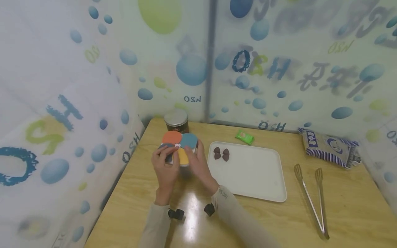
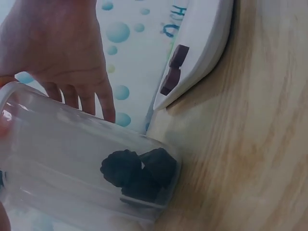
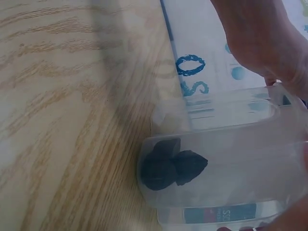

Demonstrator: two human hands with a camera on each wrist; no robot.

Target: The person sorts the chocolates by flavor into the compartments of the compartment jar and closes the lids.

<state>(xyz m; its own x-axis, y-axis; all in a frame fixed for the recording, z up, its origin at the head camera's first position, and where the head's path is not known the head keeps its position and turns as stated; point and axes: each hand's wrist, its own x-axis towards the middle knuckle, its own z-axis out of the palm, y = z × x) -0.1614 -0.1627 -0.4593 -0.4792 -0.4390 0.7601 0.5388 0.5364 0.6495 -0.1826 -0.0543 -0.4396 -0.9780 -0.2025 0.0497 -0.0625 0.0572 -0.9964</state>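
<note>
A clear plastic storage canister (image 1: 186, 172) stands on the table with orange, teal, yellow and dark blue lids on top. My left hand (image 1: 165, 168) has its curled fingers and thumb on the dark blue lid (image 1: 169, 158). With its thumb across the top and fingers along the side, my right hand (image 1: 199, 163) holds the canister. Several dark chunks (image 2: 140, 175) lie at the bottom of one compartment, also visible through the wall in the right wrist view. Whether the dark blue lid is lifted cannot be seen.
A white tray (image 1: 248, 175) to the right bears several dark brown wedges (image 1: 226, 155). Behind the canister stands a metal-lidded tin (image 1: 176, 119). A green packet (image 1: 245, 137), a striped bag (image 1: 328, 146) and metal tongs (image 1: 307, 196) lie farther right. Walls border the table's left and back.
</note>
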